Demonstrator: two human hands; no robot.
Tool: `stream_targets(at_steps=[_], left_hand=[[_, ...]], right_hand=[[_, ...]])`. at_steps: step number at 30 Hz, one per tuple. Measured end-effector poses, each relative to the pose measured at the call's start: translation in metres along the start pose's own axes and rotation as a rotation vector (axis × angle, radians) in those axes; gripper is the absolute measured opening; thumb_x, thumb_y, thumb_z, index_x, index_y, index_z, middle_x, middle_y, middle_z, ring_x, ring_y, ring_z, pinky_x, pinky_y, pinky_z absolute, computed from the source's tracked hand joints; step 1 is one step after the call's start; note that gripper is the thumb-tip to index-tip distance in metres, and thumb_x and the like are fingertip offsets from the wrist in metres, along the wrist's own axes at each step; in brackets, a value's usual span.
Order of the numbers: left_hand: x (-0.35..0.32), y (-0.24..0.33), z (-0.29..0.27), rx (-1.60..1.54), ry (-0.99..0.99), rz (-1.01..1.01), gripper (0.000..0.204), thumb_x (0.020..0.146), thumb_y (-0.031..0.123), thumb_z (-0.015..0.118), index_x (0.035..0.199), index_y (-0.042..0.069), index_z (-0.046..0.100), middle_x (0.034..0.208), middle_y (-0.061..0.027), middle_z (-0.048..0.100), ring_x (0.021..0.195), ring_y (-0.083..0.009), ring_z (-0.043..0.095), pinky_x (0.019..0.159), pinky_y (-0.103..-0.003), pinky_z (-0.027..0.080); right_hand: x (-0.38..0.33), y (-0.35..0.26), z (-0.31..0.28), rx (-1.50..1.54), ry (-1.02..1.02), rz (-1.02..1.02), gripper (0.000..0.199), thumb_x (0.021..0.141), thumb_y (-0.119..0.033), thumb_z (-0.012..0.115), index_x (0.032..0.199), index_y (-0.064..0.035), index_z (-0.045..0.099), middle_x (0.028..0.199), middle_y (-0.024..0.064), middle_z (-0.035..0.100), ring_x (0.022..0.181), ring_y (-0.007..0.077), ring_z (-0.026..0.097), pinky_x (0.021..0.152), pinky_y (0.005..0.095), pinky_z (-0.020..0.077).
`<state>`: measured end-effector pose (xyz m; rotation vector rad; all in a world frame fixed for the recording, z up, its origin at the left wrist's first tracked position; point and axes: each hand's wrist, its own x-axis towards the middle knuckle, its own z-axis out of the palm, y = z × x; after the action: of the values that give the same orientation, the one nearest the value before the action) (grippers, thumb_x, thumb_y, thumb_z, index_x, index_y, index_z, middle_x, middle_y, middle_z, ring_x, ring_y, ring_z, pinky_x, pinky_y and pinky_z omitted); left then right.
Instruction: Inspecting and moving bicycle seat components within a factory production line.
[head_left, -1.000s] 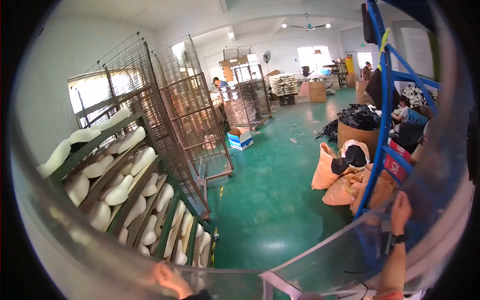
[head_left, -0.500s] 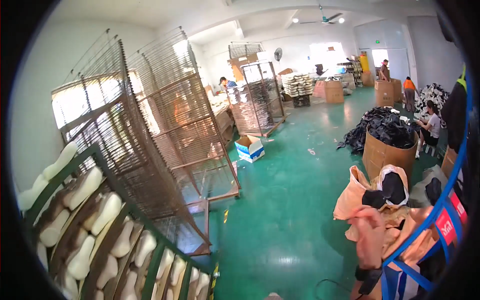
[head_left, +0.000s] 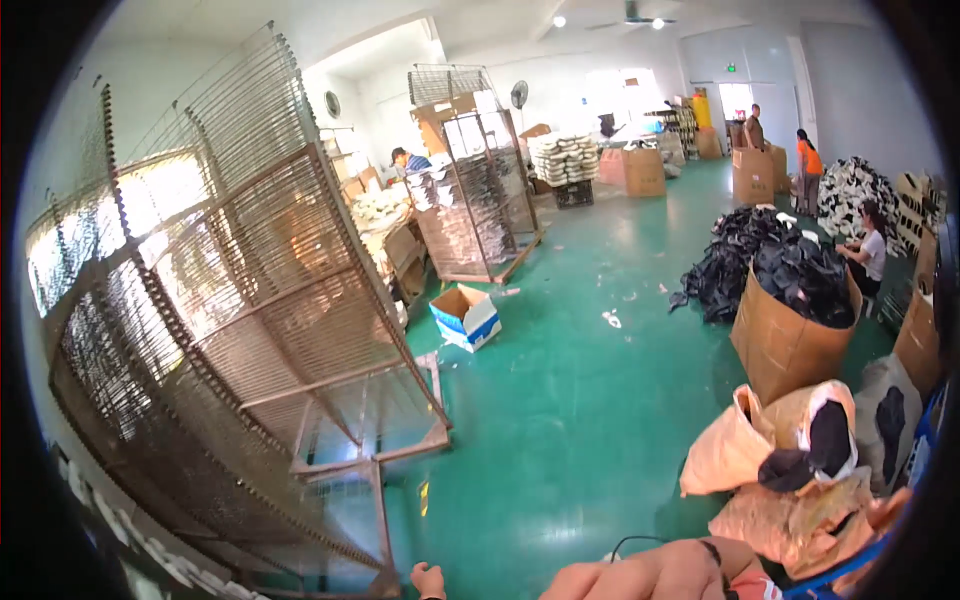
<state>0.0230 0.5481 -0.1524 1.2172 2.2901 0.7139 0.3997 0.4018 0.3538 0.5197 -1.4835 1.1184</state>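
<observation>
At the bottom edge, right of centre, my right hand (head_left: 655,574) shows its back close up, cut off by the frame. Its fingers reach leftward, loosely apart, and nothing shows in them. A dark band circles the wrist. Just above the knuckles a thin black cord (head_left: 640,539) curves. My left hand (head_left: 428,579) is small and low, near the foot of a rusty wire drying rack (head_left: 330,365). Its fingers are curled in, and whatever they may hold is hidden. Right of my right hand lie peach-coloured sacks (head_left: 730,455), one with black pieces at its mouth.
An open blue-and-white carton (head_left: 468,322) sits on the green floor (head_left: 560,400). At right, black pieces (head_left: 800,280) overfill a large cardboard box (head_left: 785,335). A seated person (head_left: 868,250) works beside it. More racks and people are farther back.
My view has swung and moved forward, past the shelf of pale foot-shaped forms at left. My right hand has dropped from beside the sacks to the bottom edge. My left hand has come into view.
</observation>
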Motion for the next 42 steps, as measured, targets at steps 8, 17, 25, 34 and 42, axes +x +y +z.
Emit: stream_targets(at_steps=[8, 17, 25, 34, 42], left_hand=[[0.183, 0.037, 0.122, 0.707, -0.397, 0.254, 0.026, 0.085, 0.021, 0.046, 0.101, 0.006, 0.059, 0.106, -0.0217, 0.056, 0.097, -0.035, 0.053, 0.08, -0.044, 0.045], [0.334, 0.191, 0.26, 0.578, -0.365, 0.514, 0.025, 0.083, 0.017, 0.044, 0.096, 0.004, 0.061, 0.101, -0.022, 0.058, 0.093, -0.0358, 0.057, 0.077, -0.045, 0.047], [0.517, 0.409, 0.368, 0.259, -0.335, 0.927, 0.025, 0.083, 0.017, 0.046, 0.097, 0.004, 0.061, 0.099, -0.0218, 0.059, 0.093, -0.0356, 0.057, 0.076, -0.044, 0.046], [0.641, 0.867, 0.549, -0.469, -0.463, -0.055, 0.023, 0.073, 0.007, 0.058, 0.096, 0.002, 0.057, 0.075, -0.0074, 0.057, 0.058, -0.0203, 0.059, 0.045, -0.03, 0.046], [0.735, 0.91, 0.609, 0.894, -0.689, 0.309, 0.029, 0.082, 0.019, 0.05, 0.103, 0.002, 0.059, 0.097, -0.0182, 0.061, 0.087, -0.0341, 0.059, 0.071, -0.044, 0.046]], right_hand=[[0.079, 0.068, -0.292, 0.265, -0.695, -0.59, 0.025, 0.081, -0.021, 0.059, 0.094, -0.0004, 0.065, 0.126, 0.0309, 0.037, 0.112, 0.043, 0.04, 0.091, 0.0537, 0.0317], [0.058, 0.083, -0.593, 0.44, -0.023, 0.08, 0.03, 0.082, -0.023, 0.06, 0.101, 0.0, 0.061, 0.128, 0.031, 0.036, 0.109, 0.0461, 0.042, 0.087, 0.054, 0.0342], [0.156, 0.15, -0.878, 0.122, -0.664, -0.486, 0.033, 0.084, -0.025, 0.054, 0.089, 0.0071, 0.061, 0.119, 0.031, 0.043, 0.105, 0.0441, 0.044, 0.086, 0.0533, 0.0353], [0.174, 0.136, -1.146, 0.166, -0.263, -0.291, 0.02, 0.083, -0.017, 0.055, 0.078, 0.0028, 0.058, 0.11, 0.0304, 0.049, 0.103, 0.0403, 0.046, 0.087, 0.053, 0.0368], [0.194, 0.106, -1.407, 0.354, -0.113, -0.077, 0.012, 0.081, -0.01, 0.059, 0.078, 0.001, 0.056, 0.105, 0.0278, 0.052, 0.096, 0.0376, 0.052, 0.082, 0.0477, 0.0424]])
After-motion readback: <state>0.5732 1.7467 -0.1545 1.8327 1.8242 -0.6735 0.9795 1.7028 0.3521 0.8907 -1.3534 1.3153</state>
